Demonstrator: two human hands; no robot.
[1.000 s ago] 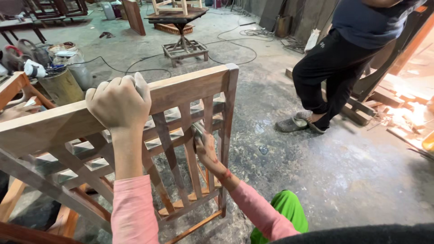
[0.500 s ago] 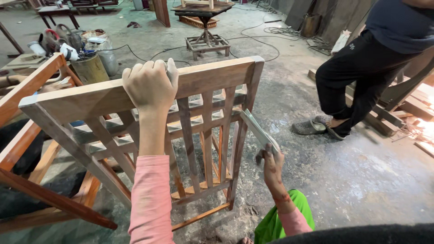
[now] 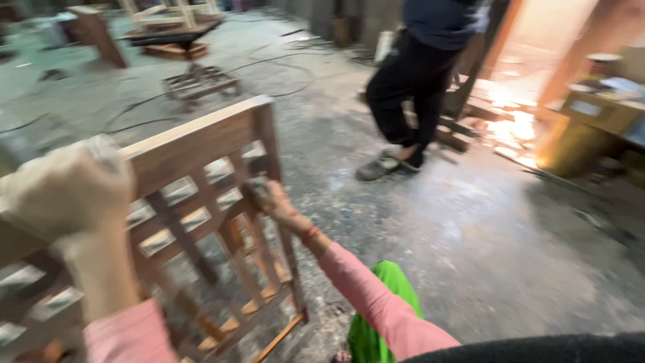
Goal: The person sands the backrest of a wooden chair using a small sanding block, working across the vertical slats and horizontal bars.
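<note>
Your left hand is clenched over the top rail of the wooden chair frame, gripping it at the near end while the frame stands tilted on the workshop floor. The picture is blurred by motion, so fine detail on the fingers is lost. Your right hand reaches in from the right and is closed around something small and dark pressed against the frame's upright post, just below the top rail; what it is cannot be told through the blur. A red band sits at that wrist, and both your arms wear pink sleeves. Below your right forearm shows a patch of bright green cloth. The frame's slats run upright and slanted between its rails, with the dusty floor visible through the gaps. Well apart from you, beyond the frame, another person in dark trousers and a dark top stands on the floor, one shoe forward. Cables trail across the floor, and a low wooden stand sits farther back. At the right stands an orange-lit bench.
</note>
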